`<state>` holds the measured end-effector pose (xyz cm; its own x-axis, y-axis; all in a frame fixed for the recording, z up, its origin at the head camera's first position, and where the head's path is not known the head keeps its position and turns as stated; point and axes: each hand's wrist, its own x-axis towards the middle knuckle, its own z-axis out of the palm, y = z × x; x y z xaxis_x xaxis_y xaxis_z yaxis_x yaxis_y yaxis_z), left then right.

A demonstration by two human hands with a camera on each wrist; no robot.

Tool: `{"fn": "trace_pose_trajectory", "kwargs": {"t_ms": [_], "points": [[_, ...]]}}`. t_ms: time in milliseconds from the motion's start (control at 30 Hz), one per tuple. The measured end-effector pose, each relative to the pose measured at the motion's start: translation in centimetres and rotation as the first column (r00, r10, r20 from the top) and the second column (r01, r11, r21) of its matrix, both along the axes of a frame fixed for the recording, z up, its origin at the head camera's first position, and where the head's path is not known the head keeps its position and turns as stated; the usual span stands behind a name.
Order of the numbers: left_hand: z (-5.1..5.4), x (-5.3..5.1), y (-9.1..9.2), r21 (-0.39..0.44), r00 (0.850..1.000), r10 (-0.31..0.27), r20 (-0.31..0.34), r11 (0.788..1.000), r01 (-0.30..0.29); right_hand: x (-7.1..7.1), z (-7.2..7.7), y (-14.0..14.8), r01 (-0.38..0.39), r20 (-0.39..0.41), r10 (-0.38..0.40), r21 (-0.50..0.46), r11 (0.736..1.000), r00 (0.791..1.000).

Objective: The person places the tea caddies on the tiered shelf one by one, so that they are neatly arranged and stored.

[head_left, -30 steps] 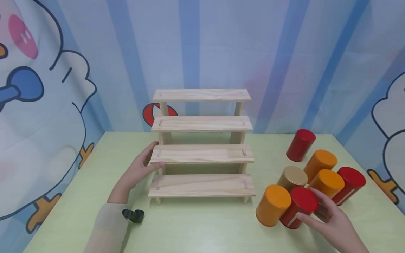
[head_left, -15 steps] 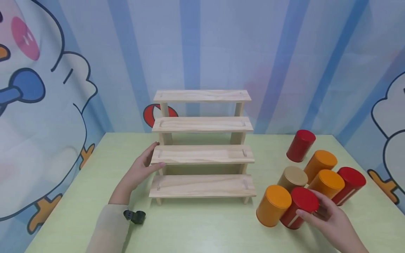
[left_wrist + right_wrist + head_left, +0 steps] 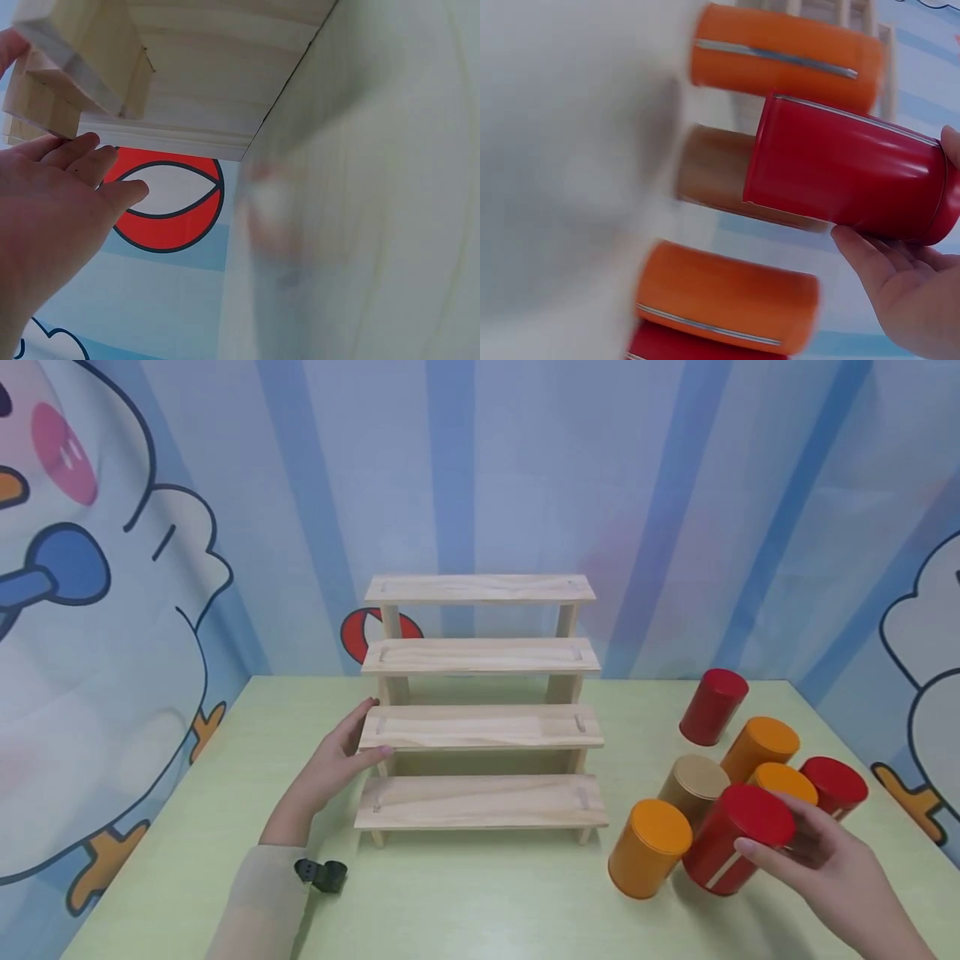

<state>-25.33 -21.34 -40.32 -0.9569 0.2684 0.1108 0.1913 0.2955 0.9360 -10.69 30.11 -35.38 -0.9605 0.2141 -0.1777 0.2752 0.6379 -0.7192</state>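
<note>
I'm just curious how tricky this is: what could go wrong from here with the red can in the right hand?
The right hand grips the red can near its top, its base seemingly off the table, so it might slip or tilt. The can is also close to the front orange can and the tan can, and could knock either. The left hand touches the wooden rack; a push might shift it.

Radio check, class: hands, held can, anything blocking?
Left hand touching wooden rack. Right hand gripping red can, off table. Orange can between it and rack, possibly blocking.
</note>
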Motion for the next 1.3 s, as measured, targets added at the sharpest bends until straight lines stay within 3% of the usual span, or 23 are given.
{"fn": "trace_pose_trajectory", "kwargs": {"t_ms": [133, 267, 400, 867, 1100, 1300], "points": [[0.0, 0.0, 0.1, 0.004, 1.000, -0.001, -0.001, 1.000, 0.001, 0.1, 2.0, 0.2, -0.008, -0.105, 0.018, 0.089, 0.996, 0.994], [0.1, 0.0, 0.1, 0.004, 1.000, 0.004, -0.001, 1.000, -0.004, 0.0, 4.0, 0.1, -0.015, -0.226, 0.047, 0.141, 0.990, 0.973], [0.1, 0.1, 0.1, 0.003, 1.000, 0.007, 0.000, 1.000, -0.007, -0.6, 5.8, 0.1, -0.038, -0.279, 0.086, 0.173, 0.984, 0.957], [0.5, 0.3, 0.1, -0.002, 1.000, 0.003, -0.003, 1.000, -0.003, -4.6, 12.0, -3.5, -0.134, -0.313, 0.194, 0.203, 0.970, 0.930], [0.6, 0.3, 0.0, 0.003, 1.000, -0.003, -0.002, 1.000, 0.003, -7.0, 14.4, -6.6, -0.214, -0.284, 0.234, 0.100, 0.972, 0.930], [0.4, 0.4, 0.1, 0.035, 1.000, -0.008, 0.001, 0.999, 0.008, -8.8, 16.1, -10.0, -0.277, -0.315, 0.273, 0.035, 0.960, 0.909]]}}
